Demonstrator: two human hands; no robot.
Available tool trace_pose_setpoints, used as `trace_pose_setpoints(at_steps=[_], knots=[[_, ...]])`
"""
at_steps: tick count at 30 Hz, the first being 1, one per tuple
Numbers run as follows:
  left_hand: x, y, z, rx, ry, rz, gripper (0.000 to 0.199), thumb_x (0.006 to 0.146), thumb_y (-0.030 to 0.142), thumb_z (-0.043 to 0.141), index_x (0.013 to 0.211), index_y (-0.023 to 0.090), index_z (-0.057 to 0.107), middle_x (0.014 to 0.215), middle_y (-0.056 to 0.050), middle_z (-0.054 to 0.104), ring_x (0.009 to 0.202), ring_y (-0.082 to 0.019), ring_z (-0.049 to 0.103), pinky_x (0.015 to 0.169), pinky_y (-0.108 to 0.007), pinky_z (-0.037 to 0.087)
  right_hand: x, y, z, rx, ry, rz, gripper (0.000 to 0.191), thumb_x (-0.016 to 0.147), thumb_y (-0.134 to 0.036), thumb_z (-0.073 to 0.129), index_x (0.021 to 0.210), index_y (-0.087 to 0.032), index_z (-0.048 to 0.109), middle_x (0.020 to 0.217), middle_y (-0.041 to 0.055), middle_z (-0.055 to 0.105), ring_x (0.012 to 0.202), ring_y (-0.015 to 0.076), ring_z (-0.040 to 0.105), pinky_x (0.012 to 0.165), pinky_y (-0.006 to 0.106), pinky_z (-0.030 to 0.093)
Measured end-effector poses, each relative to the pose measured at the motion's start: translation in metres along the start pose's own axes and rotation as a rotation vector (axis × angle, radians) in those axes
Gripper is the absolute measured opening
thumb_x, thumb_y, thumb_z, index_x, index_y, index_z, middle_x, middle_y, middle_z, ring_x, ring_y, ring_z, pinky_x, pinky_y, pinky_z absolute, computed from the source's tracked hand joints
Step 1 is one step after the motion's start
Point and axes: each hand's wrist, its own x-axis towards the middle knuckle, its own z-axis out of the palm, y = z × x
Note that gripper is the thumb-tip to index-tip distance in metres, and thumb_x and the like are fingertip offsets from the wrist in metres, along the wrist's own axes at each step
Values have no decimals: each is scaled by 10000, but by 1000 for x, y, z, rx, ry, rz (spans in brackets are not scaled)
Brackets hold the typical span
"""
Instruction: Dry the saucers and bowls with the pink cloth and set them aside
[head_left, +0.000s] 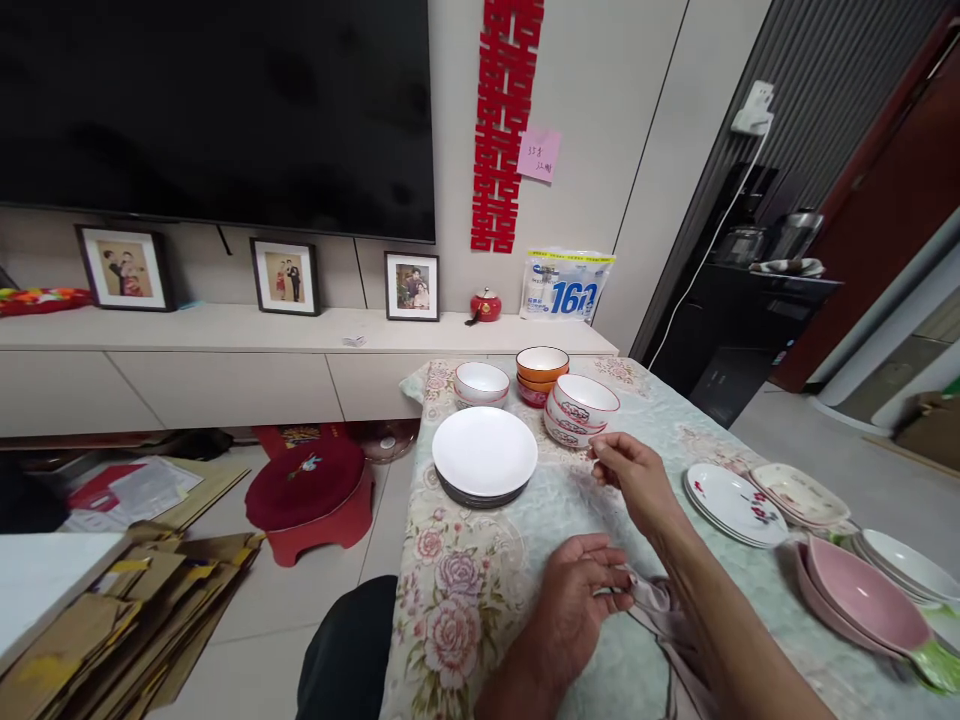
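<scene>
My right hand (634, 478) is beside a stack of white bowls (586, 402) with red rims and dark printed patterns. Its thumb and fingers are curled together, and nothing shows in them. Lower down, my left hand (579, 598) is turned partly palm up with its fingers apart. Those fingertips meet the edge of a greyish-pink cloth (651, 594), which lies partly under my right forearm. Left of the bowls sits a stack of round plates (484, 452), white on top and dark beneath. Behind stand orange and red bowls (541, 364) and more white bowls (481, 382).
Flower-patterned plates (735, 504), rectangular dishes (799, 494), pink dishes (862, 598) and white bowls (907, 564) line the right side of the flowered tablecloth (457, 620). A low cabinet (217, 385) runs behind the table. A red stool (311, 500) and flattened cardboard (135, 620) are at left.
</scene>
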Motion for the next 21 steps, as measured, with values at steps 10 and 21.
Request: trace_pose_setpoints(at_steps=[10, 21], knots=[[0, 0, 1, -13, 18, -8, 457, 571, 7, 623, 1019, 88, 585, 988, -143, 644, 727, -190, 637, 649, -310, 448, 85, -12, -21, -211, 287, 245, 282, 877, -449, 608, 897, -171, 567, 612, 11, 620, 414, 100, 521, 394, 222, 409], [-2, 1, 0, -31, -2, -7, 471, 579, 25, 598, 1046, 81, 571, 1007, -159, 633, 729, -196, 636, 672, -322, 453, 113, -10, -5, -323, 154, 542, 341, 941, -358, 592, 1205, -143, 587, 1178, 97, 623, 981, 204, 639, 828, 399, 556]])
